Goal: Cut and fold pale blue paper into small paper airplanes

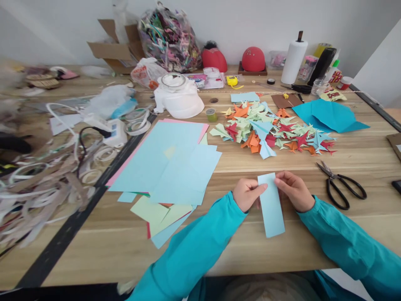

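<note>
A narrow folded strip of light blue paper [271, 207] lies lengthwise on the wooden table [360, 217] in front of me. My left hand [247, 194] pinches its upper left edge with curled fingers. My right hand [294, 190] pinches the upper right edge the same way. Both arms wear teal sleeves. Beyond the hands lies a heap of small folded paper shapes [272, 131] in green, orange, red and blue. A loose stack of coloured paper sheets [169, 163], mostly light blue, lies to the left.
Black scissors [341, 186] lie right of my hands. A blue sheet [328, 115] sits at the back right, near a paper towel roll [293, 60]. A white jar [177, 96], tape rolls [138, 121], a full plastic bag [169, 39] and clutter fill the left and back.
</note>
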